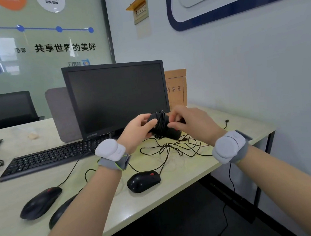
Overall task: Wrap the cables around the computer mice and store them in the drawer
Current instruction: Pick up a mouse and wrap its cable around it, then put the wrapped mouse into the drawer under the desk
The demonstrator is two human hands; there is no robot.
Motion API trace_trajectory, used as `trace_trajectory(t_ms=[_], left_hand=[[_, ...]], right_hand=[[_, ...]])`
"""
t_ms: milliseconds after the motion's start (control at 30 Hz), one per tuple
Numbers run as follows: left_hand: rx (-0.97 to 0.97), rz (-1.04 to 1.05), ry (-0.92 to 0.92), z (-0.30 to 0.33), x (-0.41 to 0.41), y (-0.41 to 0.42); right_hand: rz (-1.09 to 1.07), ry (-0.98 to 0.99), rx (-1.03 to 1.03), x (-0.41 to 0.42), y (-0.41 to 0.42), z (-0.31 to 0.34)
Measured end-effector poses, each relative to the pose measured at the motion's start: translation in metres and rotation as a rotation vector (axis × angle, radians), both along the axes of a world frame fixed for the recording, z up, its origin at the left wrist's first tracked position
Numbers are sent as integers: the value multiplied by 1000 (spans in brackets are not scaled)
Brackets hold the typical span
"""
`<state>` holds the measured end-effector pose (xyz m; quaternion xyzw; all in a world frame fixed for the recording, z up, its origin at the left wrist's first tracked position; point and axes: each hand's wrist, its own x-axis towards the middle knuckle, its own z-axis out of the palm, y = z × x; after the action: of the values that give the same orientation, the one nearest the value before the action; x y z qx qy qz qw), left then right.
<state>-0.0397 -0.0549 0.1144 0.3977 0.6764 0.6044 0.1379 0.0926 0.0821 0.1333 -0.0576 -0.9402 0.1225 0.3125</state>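
left hand (pixel 137 132): fingers and thumb curled round the held mouse (pixel 163 125), gripping its left end, raised above the desk (pixel 177 184).
right hand (pixel 187 123): fingertips drawn together, pinching at the cable wrap (pixel 161 122) on the right side of the same mouse.
held mouse: black, between both hands, in front of the monitor (pixel 117 98); several cable turns bunched round its middle.
loose cable (pixel 165 149): tangled on the desk just below the hands; whether it runs up to the held mouse, cannot tell.
other mice: one (pixel 143 181) below the hands near the desk edge; two more (pixel 40 203) (pixel 61 210) below-left of the left hand, beyond the forearm.
keyboard (pixel 45 158): left of the left hand.
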Motion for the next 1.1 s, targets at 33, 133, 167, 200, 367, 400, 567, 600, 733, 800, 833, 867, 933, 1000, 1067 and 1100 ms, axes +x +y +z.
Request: trace_trajectory(t_ms=[33,133,167,200,367,400,567,600,733,800,833,867,933,1000,1067,1100], left_hand=[[-34,-45,-9,0,1,-2],[-28,-190,-77,0,2,-8],[-4,-217,-112,1,2,-10],[13,-238,-139,2,2,-13],[-47,-307,-149,4,4,-30],[-51,-310,-164,4,6,-36],[-70,-126,-186,-4,14,-97],[-77,-57,-184,-8,14,-111],[-24,203,-220,-36,18,-163],[-65,338,-241,-60,23,-193],[-111,393,-243,-72,26,-207],[-155,424,-243,-84,29,-219],[-285,400,-235,-109,36,-239],[-502,315,-148,-132,45,-249],[-711,267,59,-148,48,-252],[-777,268,178,-153,48,-251]], right_hand=[[25,1,-34,0,2,0],[99,31,-112,0,8,-4],[115,58,-112,0,9,-6],[121,92,-112,-1,9,-9],[250,-61,-508,5,1,-8],[334,-156,-660,6,-3,-8],[561,-243,-978,-16,-55,-30],[567,-229,-1016,-23,-70,-38],[613,-215,-1188,-45,-125,-72],[633,-270,-1223,-48,-152,-91],[622,-296,-1217,-48,-162,-101],[607,-311,-1216,-48,-170,-111],[573,-344,-1233,-46,-183,-129],[530,-354,-1249,-41,-189,-146],[492,-353,-1251,-34,-192,-158],[475,-350,-1244,-31,-192,-162]])
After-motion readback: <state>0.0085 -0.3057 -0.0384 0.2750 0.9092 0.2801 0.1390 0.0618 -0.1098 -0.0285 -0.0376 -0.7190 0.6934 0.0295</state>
